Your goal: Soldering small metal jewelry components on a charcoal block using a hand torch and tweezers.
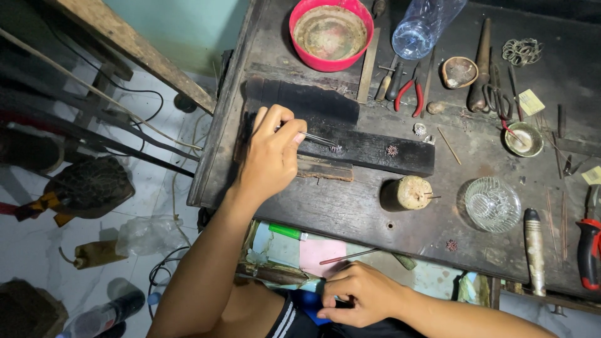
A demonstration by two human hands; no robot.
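My left hand [270, 153] is closed on thin metal tweezers [319, 141], their tips touching a tiny wire ornament [335, 149] on a charred black wooden block [369, 150]. A second small round ornament [392, 150] lies further right on the same block. My right hand [360, 294] hovers low over my lap, below the bench edge, fingers pinched together on something too small to make out. A thin red-tipped rod [347, 256] lies just above it in an open drawer.
On the dark workbench [350, 213] stand a red bowl [330, 32], a clear plastic bottle [424, 25], red-handled pliers [410, 94], a short wooden cylinder [410, 192], a cut-glass dish [493, 204], a small metal cup [524, 139] and several hand tools. Cables and bags lie on the floor at left.
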